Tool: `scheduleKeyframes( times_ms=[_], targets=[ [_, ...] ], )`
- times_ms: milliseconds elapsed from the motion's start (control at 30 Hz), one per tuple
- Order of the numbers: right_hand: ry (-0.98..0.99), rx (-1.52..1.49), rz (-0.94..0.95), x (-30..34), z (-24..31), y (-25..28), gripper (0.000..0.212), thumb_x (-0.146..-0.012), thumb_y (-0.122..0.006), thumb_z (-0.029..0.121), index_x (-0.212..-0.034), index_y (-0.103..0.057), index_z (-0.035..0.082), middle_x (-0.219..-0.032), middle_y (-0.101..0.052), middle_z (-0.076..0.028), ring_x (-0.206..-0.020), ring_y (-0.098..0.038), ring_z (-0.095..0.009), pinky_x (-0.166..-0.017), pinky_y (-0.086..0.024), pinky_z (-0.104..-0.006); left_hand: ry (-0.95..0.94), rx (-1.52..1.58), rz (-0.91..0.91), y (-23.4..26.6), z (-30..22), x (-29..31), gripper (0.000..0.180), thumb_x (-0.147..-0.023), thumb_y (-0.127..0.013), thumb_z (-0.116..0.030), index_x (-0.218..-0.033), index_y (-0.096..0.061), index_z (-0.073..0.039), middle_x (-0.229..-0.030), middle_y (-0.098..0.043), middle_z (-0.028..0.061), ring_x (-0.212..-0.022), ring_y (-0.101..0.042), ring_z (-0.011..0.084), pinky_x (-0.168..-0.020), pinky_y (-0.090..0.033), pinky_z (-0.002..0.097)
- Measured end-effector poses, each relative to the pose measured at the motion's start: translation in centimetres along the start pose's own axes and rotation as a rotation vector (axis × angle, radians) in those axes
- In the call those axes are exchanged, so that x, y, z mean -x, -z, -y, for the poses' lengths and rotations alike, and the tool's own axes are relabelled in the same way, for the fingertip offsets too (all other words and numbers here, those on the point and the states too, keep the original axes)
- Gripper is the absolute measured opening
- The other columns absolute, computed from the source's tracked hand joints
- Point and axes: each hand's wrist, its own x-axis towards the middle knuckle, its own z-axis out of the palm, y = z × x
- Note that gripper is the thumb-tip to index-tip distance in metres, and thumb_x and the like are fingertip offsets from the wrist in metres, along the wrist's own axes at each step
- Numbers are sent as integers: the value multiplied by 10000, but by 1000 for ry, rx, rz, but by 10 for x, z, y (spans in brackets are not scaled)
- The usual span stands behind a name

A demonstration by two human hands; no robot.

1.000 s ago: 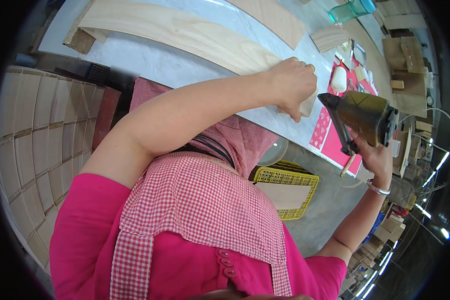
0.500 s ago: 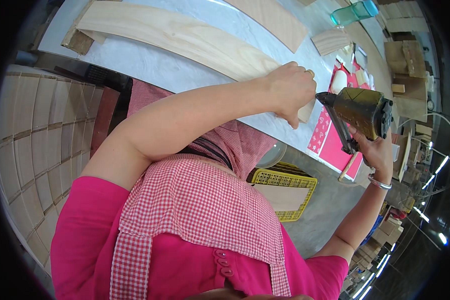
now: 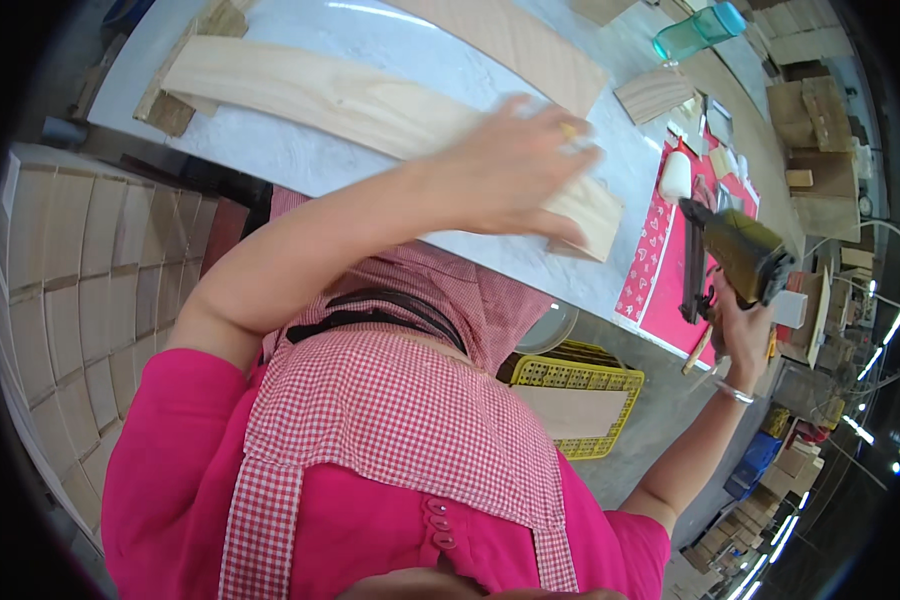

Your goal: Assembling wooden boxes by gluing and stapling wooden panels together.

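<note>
A long pale wooden board [image 3: 320, 92] lies along the near side of the table, its left end by a rough wooden block [image 3: 170, 112]. Over its right part is my left hand [image 3: 510, 170], blurred by motion, thumb and fingers spread; whether it touches the wood I cannot tell. My right hand [image 3: 745, 328] grips a nail gun [image 3: 742, 248] with a dark, worn body, held up right of the board's end, apart from it. The gun's nose points up and left over the pink sheet.
Behind lie a second board [image 3: 510, 45] and a short wood piece [image 3: 655, 95]. A teal bottle [image 3: 698, 33] and a white bottle [image 3: 676, 177] stand on the right. A yellow crate [image 3: 625, 410] sits below the table edge [image 3: 490, 260]. Stacked wooden pieces [image 3: 80, 290] fill the left.
My left hand has moved left from the board's right end, baring that end. The nail gun has drawn away to the right and down, off the board's end.
</note>
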Motion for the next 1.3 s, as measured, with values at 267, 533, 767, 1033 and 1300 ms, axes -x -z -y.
scheduleKeyframes(
  times_ms=[267,533,767,1033,1300],
  targets=[
    [81,599,-352,4,-155,-48,628,-828,-678,82,-1399,-420,50,-941,-691,-193,-847,-692,-319,-706,-534,-435,146,100,395,66,53,36,343,-774,-687,-284,-1013,-663,-39,-911,-635,124,-888,-617,308,-789,-490,414],
    [-342,625,-349,0,-135,-102,627,-819,-737,267,-1348,-479,53,-1142,-615,-208,-1038,-614,-372,-895,-447,-495,-80,-43,116,-48,14,87,351,-776,-627,-164,-1105,-645,-43,-1099,-607,129,-1081,-569,310,-936,-453,468],
    [187,180,-766,-93,-116,-118,559,-791,-754,344,-1175,-559,-13,-1034,-593,-214,-1019,-558,-395,-872,-451,-473,58,191,207,-58,12,89,489,-769,-746,-228,-1190,-596,-29,-1329,-526,160,-1273,-462,389,-1037,-364,520],
    [-18,106,-714,-186,-95,-178,469,-789,-739,361,-1087,-627,17,-984,-654,-216,-920,-630,-387,-817,-498,-470,291,-65,401,-35,29,113,674,-815,-699,-412,-1393,-491,-135,-1508,-372,164,-1411,-286,405,-1096,-203,649],
    [129,-503,-774,-79,-4,-91,524,-864,-723,71,-1280,-432,-57,-1190,-586,-237,-1028,-628,-313,-844,-593,-414,324,1,244,-68,27,127,581,-884,-600,-439,-1385,-501,-162,-1473,-428,139,-1419,-309,338,-1126,-232,580]
  ],
)
